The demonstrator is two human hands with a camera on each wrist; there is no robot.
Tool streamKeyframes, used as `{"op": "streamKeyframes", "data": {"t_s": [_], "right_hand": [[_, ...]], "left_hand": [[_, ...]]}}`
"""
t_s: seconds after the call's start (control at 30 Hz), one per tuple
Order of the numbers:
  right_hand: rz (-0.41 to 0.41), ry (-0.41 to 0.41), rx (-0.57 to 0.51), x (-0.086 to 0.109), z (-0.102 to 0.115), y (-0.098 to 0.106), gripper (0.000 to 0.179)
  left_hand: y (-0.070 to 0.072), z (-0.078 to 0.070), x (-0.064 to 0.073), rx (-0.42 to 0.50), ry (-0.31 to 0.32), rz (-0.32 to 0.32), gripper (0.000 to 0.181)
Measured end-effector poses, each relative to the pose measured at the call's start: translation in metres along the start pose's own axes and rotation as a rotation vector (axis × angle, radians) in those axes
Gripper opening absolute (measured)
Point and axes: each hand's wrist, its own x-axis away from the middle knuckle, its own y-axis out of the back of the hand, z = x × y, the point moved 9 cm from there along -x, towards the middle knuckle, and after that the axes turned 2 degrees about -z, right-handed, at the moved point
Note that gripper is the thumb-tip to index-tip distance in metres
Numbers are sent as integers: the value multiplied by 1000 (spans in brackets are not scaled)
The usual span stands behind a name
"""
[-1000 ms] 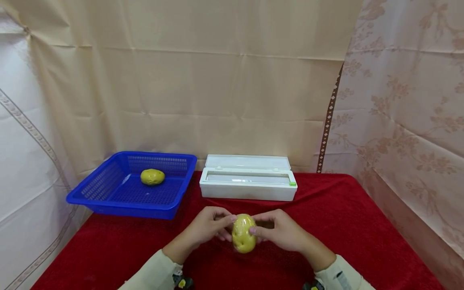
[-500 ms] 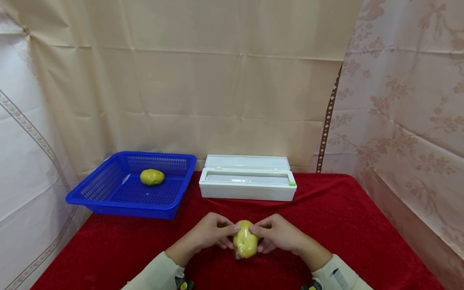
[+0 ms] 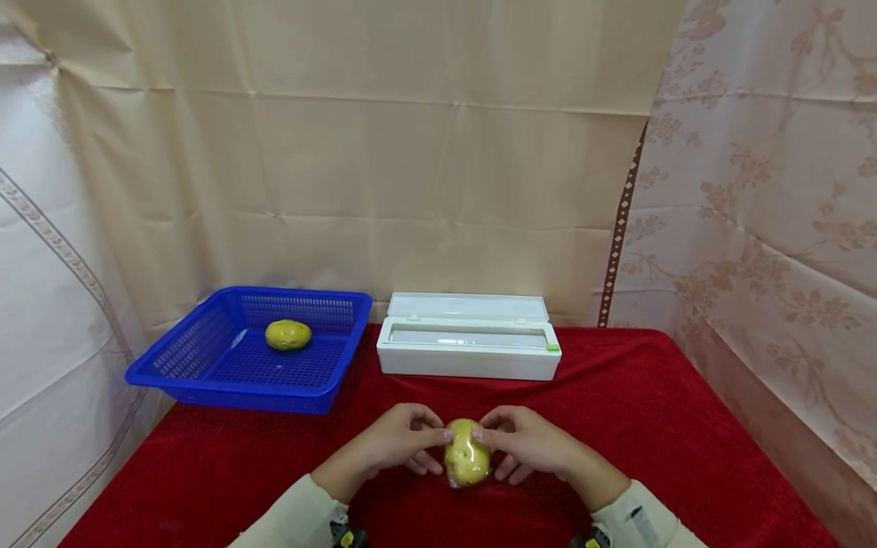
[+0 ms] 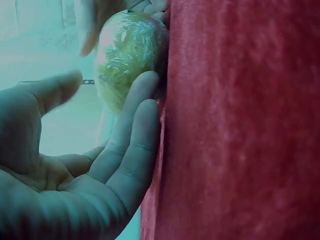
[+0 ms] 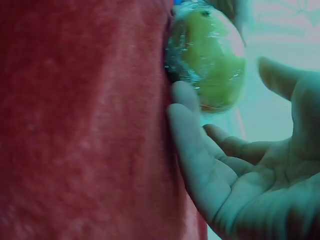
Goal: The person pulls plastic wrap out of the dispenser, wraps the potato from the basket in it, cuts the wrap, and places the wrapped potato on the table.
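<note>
from the head view, a yellow potato [image 3: 467, 453] sits low on the red cloth [image 3: 658, 426], near the front edge and in the middle. the left hand [image 3: 397, 441] and the right hand [image 3: 530, 443] meet at it, one on each side. a thumb and finger from each hand pinch its top, likely so it stays standing and does not roll. a bit of clear wrap shows at its bottom, but it is hard to see how far the wrap goes. behind the hands is a white wrap box [image 3: 469, 347] with its lid up; what is inside is too pale to make out. to its left a blue basket [image 3: 205, 373] holds a second potato [image 3: 288, 334], well away from the hands. the wrists are cut off by the bottom edge.

from the left wrist view, the potato [image 4: 127, 52] looks shiny, with crinkly clear wrap all over the side that shows. the left hand [image 4: 75, 165] has long fingers [image 4: 132, 107] that touch the potato down by the cloth [image 4: 240, 125], and the thumb sticks out apart. the picture is blue-green and the far side of the potato is hidden.

from the right wrist view, the potato [image 5: 210, 60] again shines with wrap. the right hand [image 5: 240, 170] lies fairly flat, fingers [image 5: 182, 110] touching under the potato beside the cloth [image 5: 80, 125], thumb held off. the top pinch is not shown here.
</note>
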Motion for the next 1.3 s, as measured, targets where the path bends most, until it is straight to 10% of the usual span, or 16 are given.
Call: {"op": "streamKeyframes", "data": {"t_s": [0.23, 0.6, 1.3], "right_hand": [[55, 14, -57, 5, 5, -5, 53], [56, 38, -61, 7, 9, 1, 49], [-130, 43, 48, 49, 3, 94, 61]], "left_hand": [[-11, -6, 4, 13, -21, 81, 57], [-18, -13, 3, 32, -86, 42, 49], [-76, -65, -53, 62, -153, 57, 46]]}}
